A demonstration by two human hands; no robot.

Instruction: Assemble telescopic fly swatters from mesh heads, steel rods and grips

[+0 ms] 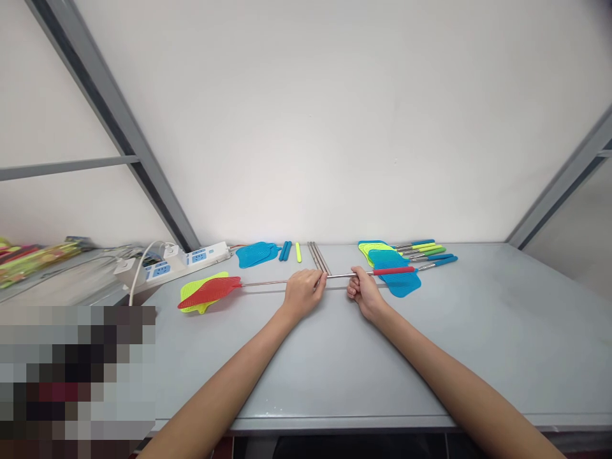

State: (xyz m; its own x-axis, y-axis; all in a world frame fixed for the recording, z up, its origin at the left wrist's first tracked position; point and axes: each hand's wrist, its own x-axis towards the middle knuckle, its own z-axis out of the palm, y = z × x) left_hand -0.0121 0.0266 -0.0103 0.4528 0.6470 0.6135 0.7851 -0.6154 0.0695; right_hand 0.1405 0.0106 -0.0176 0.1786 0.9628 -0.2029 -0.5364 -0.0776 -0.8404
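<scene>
A red fly swatter [213, 291] with a long metal rod and a red grip stretches sideways above the table, its head at the left. My left hand [304, 293] is closed round the rod near its middle. Farther right, my right hand [366, 292] is closed on the rod just short of the red grip. Under the red head lies a yellow-green swatter head [196, 310], partly covered. Beyond my hands are several bare metal rods [319, 256], a yellow-green grip [299, 252] and two blue grips [285, 250].
Blue swatter heads [257, 254] lie at the back, beside a white power strip [205, 255] with cords. Several swatters with blue and green grips [433, 250] are piled at the back right, partly behind the red grip. A wall rises behind the grey table [335, 376].
</scene>
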